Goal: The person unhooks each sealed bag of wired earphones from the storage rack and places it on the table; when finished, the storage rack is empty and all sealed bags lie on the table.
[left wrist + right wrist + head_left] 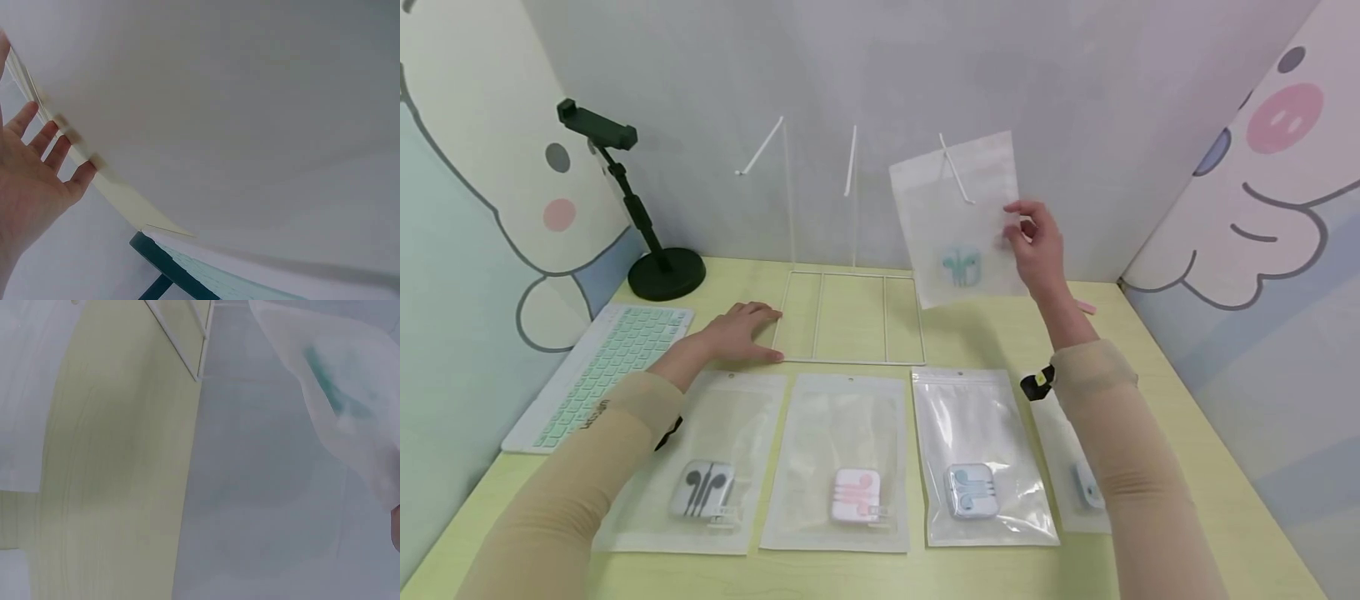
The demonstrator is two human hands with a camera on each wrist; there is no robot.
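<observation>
A white wire rack stands at the back of the table, with three hooks jutting forward. My right hand pinches the right edge of a translucent zip bag with green earphones inside; the right hook crosses its upper part. Whether that hook passes through the bag's hole I cannot tell. The bag also shows in the right wrist view, with only a sliver of the hand. Beside the rack base's left side, my left hand rests on the table, fingers stretched out and holding nothing.
In front lie several zip bags: one with black earphones, one with pink, one with blue, and another partly under the right arm. On the left are a keyboard and a black stand.
</observation>
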